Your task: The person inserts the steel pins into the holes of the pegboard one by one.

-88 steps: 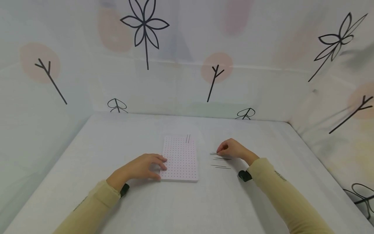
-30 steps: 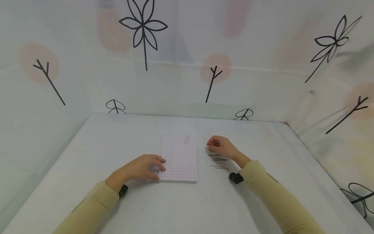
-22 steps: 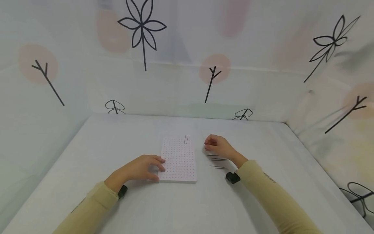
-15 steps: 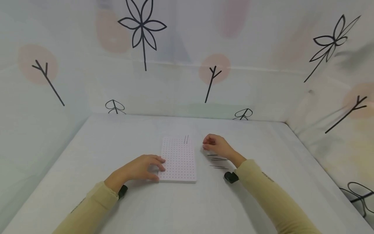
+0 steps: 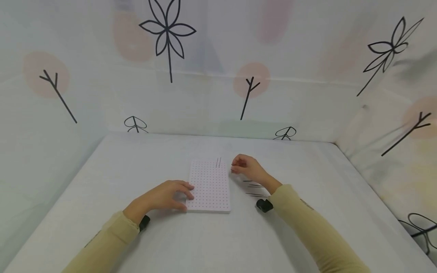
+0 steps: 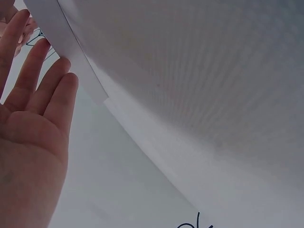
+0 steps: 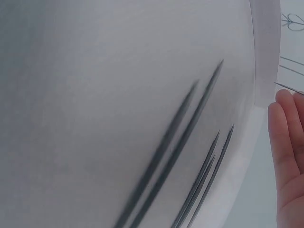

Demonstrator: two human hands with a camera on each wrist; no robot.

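Observation:
A white board (image 5: 209,185) with rows of small dark dots lies mid-table. Two thin dark pointed sticks (image 5: 218,162) stand upright at its far right corner. Along the board's left edge rests my left hand (image 5: 167,195), fingers spread and only slightly bent, fingertips touching it. In the left wrist view, those fingers (image 6: 52,83) lie against the board's side. Just right of the board's far end, my right hand (image 5: 249,167) pinches another thin pointed stick (image 7: 285,87), whose tip sticks out past the fingertips in the right wrist view.
Several more thin dark sticks (image 5: 257,186) lie on the white table (image 5: 218,242) below the right hand. The right wrist view shows these loose sticks (image 7: 166,156) up close. A patterned cloth wall (image 5: 205,98) closes off the back and sides.
My right hand has lifted a stick from the far end of the loose ones and carried it left, close to the board. The left hand stays on the board's edge.

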